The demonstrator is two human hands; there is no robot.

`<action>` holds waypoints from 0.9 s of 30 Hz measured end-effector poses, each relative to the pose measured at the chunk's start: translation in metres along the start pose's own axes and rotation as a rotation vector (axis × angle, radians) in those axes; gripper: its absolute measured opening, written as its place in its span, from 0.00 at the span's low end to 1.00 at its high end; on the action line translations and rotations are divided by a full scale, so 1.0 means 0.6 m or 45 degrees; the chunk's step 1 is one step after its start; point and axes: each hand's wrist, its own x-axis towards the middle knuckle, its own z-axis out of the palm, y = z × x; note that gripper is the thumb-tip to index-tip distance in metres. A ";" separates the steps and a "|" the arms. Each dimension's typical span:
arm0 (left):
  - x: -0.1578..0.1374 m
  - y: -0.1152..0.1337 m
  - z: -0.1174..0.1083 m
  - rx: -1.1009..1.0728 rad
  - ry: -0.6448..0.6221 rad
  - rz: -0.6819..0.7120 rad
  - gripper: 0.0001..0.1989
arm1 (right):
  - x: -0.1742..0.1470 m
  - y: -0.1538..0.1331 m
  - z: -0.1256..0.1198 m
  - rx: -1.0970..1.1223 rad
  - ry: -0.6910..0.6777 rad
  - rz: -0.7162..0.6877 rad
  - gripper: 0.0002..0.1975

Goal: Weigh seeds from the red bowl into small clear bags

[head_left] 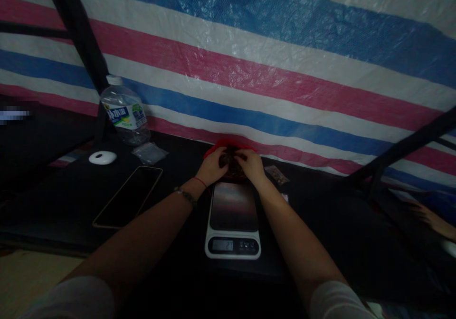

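Both my hands reach into a red container (209, 153) at the back of the black table, whose exact kind I cannot make out. Inside it lie small dark brown pieces (233, 168), too dim to name. My left hand (214, 164) is at its left side with curled fingers among the pieces. From the right, my right hand (252, 165) dips in with its fingers bent together. What the fingertips pinch is unclear. In front of the container, between my forearms, a white digital scale (233, 207) has a bare platform and a lit display.
Left of my arms are a phone (130, 195), a white rounded case (102, 158), clear plastic bags (149, 153) and a large bottle (124, 114). A small filled packet (277, 175) lies right. Striped sheeting (249, 81) hangs behind. Another person's hand (432, 220) shows far right.
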 end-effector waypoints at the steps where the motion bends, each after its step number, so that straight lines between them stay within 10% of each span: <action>1: 0.000 0.000 0.000 -0.005 -0.011 0.012 0.28 | 0.000 -0.004 -0.001 0.059 0.035 0.006 0.10; 27: -0.006 0.012 0.000 0.001 -0.135 0.039 0.32 | 0.001 -0.024 -0.012 0.021 -0.075 -0.178 0.16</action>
